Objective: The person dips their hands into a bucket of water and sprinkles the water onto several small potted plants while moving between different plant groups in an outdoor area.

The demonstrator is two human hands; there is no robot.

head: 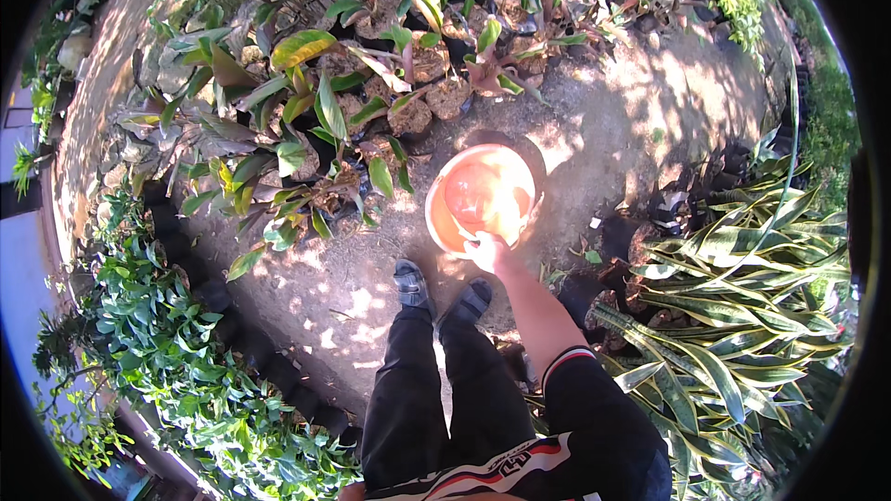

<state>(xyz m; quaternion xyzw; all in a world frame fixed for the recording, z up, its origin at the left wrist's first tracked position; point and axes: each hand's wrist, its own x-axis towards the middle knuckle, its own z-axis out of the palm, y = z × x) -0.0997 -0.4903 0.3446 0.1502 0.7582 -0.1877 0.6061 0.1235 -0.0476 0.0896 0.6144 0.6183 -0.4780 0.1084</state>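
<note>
My right hand (487, 251) is closed on the near rim of an orange plastic bucket (437, 212), and the arm reaches in from the lower right. The bucket's mouth faces up towards me, and bright sun washes out much of its inside. Whether its base touches the ground cannot be told. Dark shadow lies along its far side. At the bottom edge a sliver of skin (351, 492) may belong to my left hand; no fingers of it show. My sandalled feet (412, 284) stand just short of the bucket.
Beyond the bucket are many potted broad-leaved plants (411, 115). Variegated snake plants (731, 320) crowd the right side. A bed of leafy green plants (153, 334) in dark bags runs along the lower left. A dirt path (598, 125) in dappled shade passes between them. A thin hose-like line (792, 132) hangs at right.
</note>
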